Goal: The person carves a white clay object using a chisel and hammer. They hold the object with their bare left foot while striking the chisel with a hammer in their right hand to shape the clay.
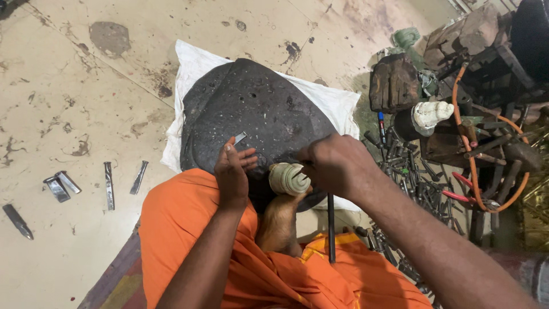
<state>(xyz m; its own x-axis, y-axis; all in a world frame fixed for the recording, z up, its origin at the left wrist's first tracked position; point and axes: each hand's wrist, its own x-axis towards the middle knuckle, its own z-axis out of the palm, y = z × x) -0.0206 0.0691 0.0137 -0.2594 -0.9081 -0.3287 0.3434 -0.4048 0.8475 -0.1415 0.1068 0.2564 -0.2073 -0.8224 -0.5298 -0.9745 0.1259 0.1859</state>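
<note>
Your left hand (231, 171) lay open steadying the dark stone (257, 114) while your right hand (334, 166) gripped a thin tool against the pale carving (287, 179).

**Stone on cloth, tools to both sides**

The stone (257, 114) lies on a cloth (194, 63) on the floor (86, 86), before the person's knees. Left of it lie chisels (108, 184). Right of it sits a tool pile (412, 171). A carved piece (287, 178) rests on the stone's near edge, between the left hand (231, 171) and right hand (337, 166).
</note>
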